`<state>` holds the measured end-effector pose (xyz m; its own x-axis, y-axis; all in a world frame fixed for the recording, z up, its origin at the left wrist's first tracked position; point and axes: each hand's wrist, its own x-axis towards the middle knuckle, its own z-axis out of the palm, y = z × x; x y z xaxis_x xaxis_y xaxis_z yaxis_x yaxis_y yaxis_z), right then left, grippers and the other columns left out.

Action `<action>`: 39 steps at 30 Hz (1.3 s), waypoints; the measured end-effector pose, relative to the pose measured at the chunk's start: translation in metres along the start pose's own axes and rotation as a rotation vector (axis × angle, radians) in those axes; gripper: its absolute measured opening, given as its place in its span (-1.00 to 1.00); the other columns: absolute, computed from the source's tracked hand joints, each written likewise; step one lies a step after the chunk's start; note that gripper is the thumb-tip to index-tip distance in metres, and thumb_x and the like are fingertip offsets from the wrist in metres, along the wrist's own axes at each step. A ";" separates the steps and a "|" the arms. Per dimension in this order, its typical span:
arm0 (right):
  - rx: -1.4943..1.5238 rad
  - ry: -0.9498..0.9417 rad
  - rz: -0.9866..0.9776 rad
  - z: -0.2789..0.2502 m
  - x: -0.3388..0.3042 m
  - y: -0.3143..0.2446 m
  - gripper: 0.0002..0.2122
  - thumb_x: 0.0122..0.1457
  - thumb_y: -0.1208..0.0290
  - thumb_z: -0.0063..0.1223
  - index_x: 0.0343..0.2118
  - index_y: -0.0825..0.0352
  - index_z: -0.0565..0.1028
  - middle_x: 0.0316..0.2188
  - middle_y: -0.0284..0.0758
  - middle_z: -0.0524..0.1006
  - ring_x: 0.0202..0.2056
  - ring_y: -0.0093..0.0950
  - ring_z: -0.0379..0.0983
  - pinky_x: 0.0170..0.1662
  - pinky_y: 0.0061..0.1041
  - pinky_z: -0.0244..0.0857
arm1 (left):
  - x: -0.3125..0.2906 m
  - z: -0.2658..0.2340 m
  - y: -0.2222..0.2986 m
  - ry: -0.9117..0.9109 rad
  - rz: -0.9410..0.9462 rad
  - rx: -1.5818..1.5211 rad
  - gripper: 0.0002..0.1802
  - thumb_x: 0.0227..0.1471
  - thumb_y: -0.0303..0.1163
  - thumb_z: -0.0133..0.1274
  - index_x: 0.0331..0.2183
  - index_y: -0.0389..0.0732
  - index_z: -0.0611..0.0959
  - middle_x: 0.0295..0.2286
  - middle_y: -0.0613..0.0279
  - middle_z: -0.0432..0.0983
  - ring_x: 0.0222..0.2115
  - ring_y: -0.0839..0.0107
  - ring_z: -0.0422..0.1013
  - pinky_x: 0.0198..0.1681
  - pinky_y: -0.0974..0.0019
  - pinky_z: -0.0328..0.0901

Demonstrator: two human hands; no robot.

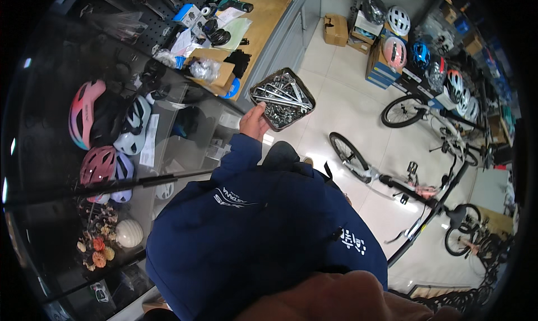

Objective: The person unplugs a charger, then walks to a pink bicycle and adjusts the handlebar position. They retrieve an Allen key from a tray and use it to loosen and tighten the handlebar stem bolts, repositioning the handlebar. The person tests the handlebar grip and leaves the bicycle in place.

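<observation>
Lidless metal parts tray (303, 86) in left hand (255, 122), seen above the tiled floor (330, 68), just off the end of the wooden counter (270, 8). Left hand clamped on the near-left rim, thumb side uppermost, rest of the grip hidden by the tray. Right hand out of frame, so state unknown: cannot tell.

Step, as judged: steady the tray for picking through. Treat as heavy: well filled with loose bolts and small hardware (286, 117), long silver tools (283, 100) lying across the top.

Keep level. Watch for far-corner droop from a one-sided grip; better to add support under the far side before tilting or digging. Take the long tools off first, singly, lifting straight up to avoid flicking hardware over the rim. No shaking, no raking toward the edge: expect scatter on hard tile, maybe as far as the bicycle (395, 183).

For longer sorting, probably best to set down. Use bare wood on the counter, away from the cardboard box (225, 71) and clutter at the near end. Lower flat, then release.
</observation>
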<state>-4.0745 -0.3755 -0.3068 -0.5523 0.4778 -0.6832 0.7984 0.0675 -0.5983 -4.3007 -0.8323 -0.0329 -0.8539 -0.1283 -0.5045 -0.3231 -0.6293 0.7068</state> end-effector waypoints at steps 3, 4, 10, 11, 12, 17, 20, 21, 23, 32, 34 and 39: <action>0.016 -0.024 -0.046 0.019 0.052 -0.072 -0.62 0.35 0.05 0.01 -0.26 0.29 0.70 -0.47 -0.25 0.67 -0.40 -0.38 0.61 -0.21 -0.34 0.51 | 0.064 0.019 0.012 0.069 0.024 -0.012 -0.65 0.28 -0.27 0.15 0.00 -0.27 0.59 -0.09 0.13 0.64 -0.12 0.34 0.61 -0.02 0.24 0.52; 0.001 -0.039 -0.059 0.027 0.068 -0.091 -0.62 0.35 0.05 0.01 -0.26 0.29 0.70 -0.47 -0.25 0.67 -0.40 -0.39 0.61 -0.21 -0.34 0.51 | 0.083 0.024 0.017 0.097 0.035 -0.020 -0.65 0.28 -0.27 0.15 0.00 -0.26 0.60 -0.09 0.13 0.64 -0.12 0.35 0.61 -0.02 0.25 0.52; -0.322 -0.122 -0.153 0.082 0.156 -0.192 -0.62 0.36 0.06 0.01 -0.25 0.29 0.70 -0.47 -0.25 0.67 -0.41 -0.39 0.60 -0.23 -0.34 0.52 | 0.217 0.053 0.043 0.139 0.064 -0.097 -0.68 0.23 -0.24 0.21 -0.05 -0.16 0.60 -0.10 0.22 0.62 -0.11 0.37 0.58 -0.05 0.26 0.49; -0.382 -0.129 -0.188 0.088 0.170 -0.215 -0.62 0.36 0.07 0.01 -0.25 0.30 0.70 -0.47 -0.25 0.66 -0.41 -0.39 0.60 -0.23 -0.34 0.52 | 0.232 0.058 0.048 0.130 0.095 -0.136 -0.68 0.22 -0.24 0.22 -0.05 -0.15 0.60 -0.11 0.24 0.61 -0.11 0.37 0.58 -0.06 0.27 0.49; -0.438 -0.131 -0.246 0.097 0.188 -0.242 -0.63 0.36 0.07 0.01 -0.25 0.30 0.70 -0.47 -0.25 0.66 -0.42 -0.39 0.60 -0.23 -0.34 0.52 | 0.256 0.054 0.057 0.132 0.041 -0.135 -0.67 0.20 -0.21 0.24 -0.07 -0.12 0.60 -0.13 0.27 0.60 -0.11 0.37 0.57 -0.08 0.29 0.49; -0.372 -0.219 -0.435 0.148 0.273 -0.442 -0.67 0.35 0.12 0.05 -0.22 0.32 0.64 -0.53 -0.31 0.56 -0.52 -0.46 0.54 -0.51 -0.35 0.55 | 0.335 0.049 0.084 0.302 0.111 -0.225 -0.61 0.15 -0.32 0.30 -0.03 -0.29 0.64 -0.22 0.21 0.63 -0.30 0.38 0.58 -0.27 0.28 0.48; -0.253 -0.364 -0.473 0.201 0.305 -0.576 -0.67 0.35 0.05 0.13 -0.16 0.26 0.62 -0.54 -0.46 0.45 -0.54 -0.57 0.43 -0.43 -0.44 0.54 | 0.378 0.049 0.083 0.309 0.237 -0.333 -0.52 0.14 -0.29 0.33 0.01 -0.36 0.64 -0.19 0.19 0.65 -0.24 0.37 0.57 -0.18 0.28 0.48; -0.278 -0.435 -0.534 0.219 0.306 -0.616 -0.65 0.34 0.03 0.14 -0.14 0.26 0.61 -0.52 -0.46 0.46 -0.54 -0.58 0.43 -0.41 -0.44 0.55 | 0.388 0.049 0.081 0.358 0.284 -0.303 -0.51 0.14 -0.28 0.33 0.01 -0.38 0.64 -0.19 0.19 0.65 -0.24 0.37 0.57 -0.17 0.28 0.48; -0.359 -0.594 -0.677 0.267 0.303 -0.693 -0.68 0.38 0.09 0.10 -0.15 0.29 0.61 -0.48 -0.42 0.51 -0.49 -0.60 0.44 -0.44 -0.48 0.51 | 0.405 0.049 0.079 0.499 0.276 -0.241 -0.50 0.14 -0.26 0.33 0.00 -0.40 0.64 -0.18 0.19 0.65 -0.22 0.37 0.56 -0.16 0.28 0.48; -0.785 -1.142 -1.370 0.481 0.283 -0.911 -0.77 0.33 0.23 0.20 -0.22 0.32 0.59 -0.54 -0.34 0.55 -0.52 -0.56 0.46 -0.38 -0.48 0.38 | 0.476 0.115 0.078 0.736 0.414 -0.399 -0.74 0.25 -0.29 0.22 -0.11 -0.24 0.70 -0.32 0.40 0.62 -0.38 0.61 0.52 -0.34 0.46 0.44; -0.844 -1.291 -1.479 0.511 0.281 -0.924 -0.75 0.30 0.20 0.23 -0.21 0.31 0.59 -0.51 -0.28 0.58 -0.48 -0.44 0.52 -0.32 -0.41 0.42 | 0.486 0.126 0.071 0.978 0.473 -0.267 -0.79 0.20 -0.31 0.27 -0.34 -0.27 0.70 -0.54 0.48 0.49 -0.57 0.66 0.33 -0.52 0.51 0.22; -0.980 -1.576 -1.478 0.540 0.260 -0.929 -0.75 0.33 0.22 0.21 -0.16 0.34 0.56 -0.45 -0.39 0.57 -0.39 -0.63 0.49 -0.26 -0.53 0.38 | 0.497 0.132 0.067 1.431 0.575 0.217 -0.69 0.07 -0.37 0.36 -0.19 -0.36 0.73 -0.42 0.19 0.59 -0.43 0.47 0.50 -0.26 0.39 0.42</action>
<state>-5.0891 -0.7872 -0.1545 0.0485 -0.9927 -0.1107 -0.5697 0.0635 -0.8194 -4.8008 -0.8375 -0.1711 0.1666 -0.9813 -0.0964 -0.2595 -0.1380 0.9558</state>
